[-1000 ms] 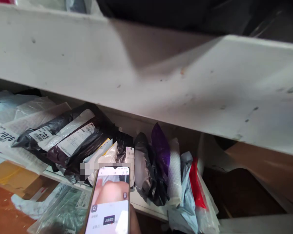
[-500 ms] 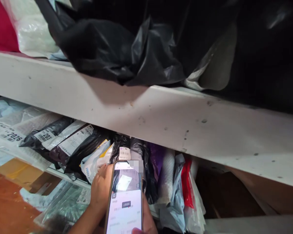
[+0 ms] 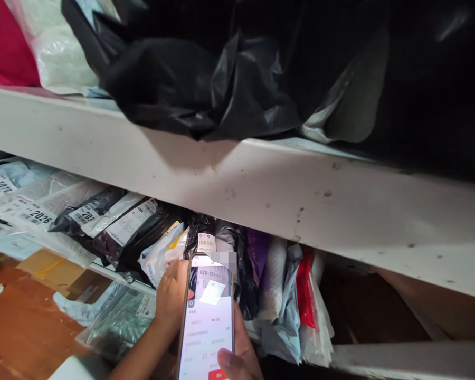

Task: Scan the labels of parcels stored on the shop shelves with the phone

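Observation:
My right hand [image 3: 241, 348] is wrapped round a smartphone [image 3: 206, 330], its thumb over the lower right of the lit screen. The screen's top part shows a camera picture of a label, with a fingertip at its left edge. Just left of the phone, my left hand [image 3: 172, 287] reaches in with bent fingers at a dark parcel [image 3: 200, 224] bearing a white barcode label [image 3: 206, 243]. The phone hides its fingertips. A pale mailer bag [image 3: 158, 253] lies beside that hand.
Bagged parcels stand in a row on the lower shelf, some with number labels [image 3: 41, 215]. A white shelf edge [image 3: 221, 174] crosses above my hands, with a large black bag [image 3: 206, 84] overhanging it. A cardboard box [image 3: 59, 272] is below left.
The view has shifted slightly, so hands and shelf appear a little right. On the screen the dark pop-up message is gone, a red button shows, and my right thumb has moved up over the glass.

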A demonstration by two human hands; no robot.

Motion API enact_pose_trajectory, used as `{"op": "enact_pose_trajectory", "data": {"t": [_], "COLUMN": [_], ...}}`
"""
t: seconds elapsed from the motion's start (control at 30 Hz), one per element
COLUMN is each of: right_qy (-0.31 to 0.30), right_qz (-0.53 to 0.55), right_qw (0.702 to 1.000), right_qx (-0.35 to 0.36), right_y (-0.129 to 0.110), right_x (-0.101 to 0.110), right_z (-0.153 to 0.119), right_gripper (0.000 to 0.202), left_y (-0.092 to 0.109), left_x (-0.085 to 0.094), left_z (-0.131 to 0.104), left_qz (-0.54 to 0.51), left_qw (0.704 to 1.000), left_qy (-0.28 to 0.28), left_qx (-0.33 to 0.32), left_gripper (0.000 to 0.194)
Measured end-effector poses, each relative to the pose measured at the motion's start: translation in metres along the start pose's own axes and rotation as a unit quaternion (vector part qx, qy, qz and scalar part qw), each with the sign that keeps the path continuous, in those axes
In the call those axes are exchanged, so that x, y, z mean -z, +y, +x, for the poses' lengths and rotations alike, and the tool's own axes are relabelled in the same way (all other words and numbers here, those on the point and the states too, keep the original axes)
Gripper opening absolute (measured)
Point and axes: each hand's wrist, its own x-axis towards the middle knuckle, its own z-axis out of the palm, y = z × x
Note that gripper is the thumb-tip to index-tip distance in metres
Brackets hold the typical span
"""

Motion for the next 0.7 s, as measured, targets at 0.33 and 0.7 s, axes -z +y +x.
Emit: {"op": "enact_pose_trajectory", "data": {"t": [0.33,0.7], "right_qy": [-0.009,-0.058], "right_qz": [-0.14,-0.196], "right_qw": [0.99,0.978], "right_qx": [-0.003,0.029], "right_y": [-0.004,-0.001], "right_x": [0.01,0.014], "right_z": [0.002,0.005], "right_gripper": [0.109,0.099], "left_y": [-0.003,0.002], "left_x": [-0.001,-0.004], "left_z": [-0.003,-0.003], "left_qz": [0.046,0.066], "left_qw": [0.999,0.998], "left_qy": [-0.026,-0.008], "left_qx": [0.005,0.007], "left_gripper": [0.012,0.009]}}
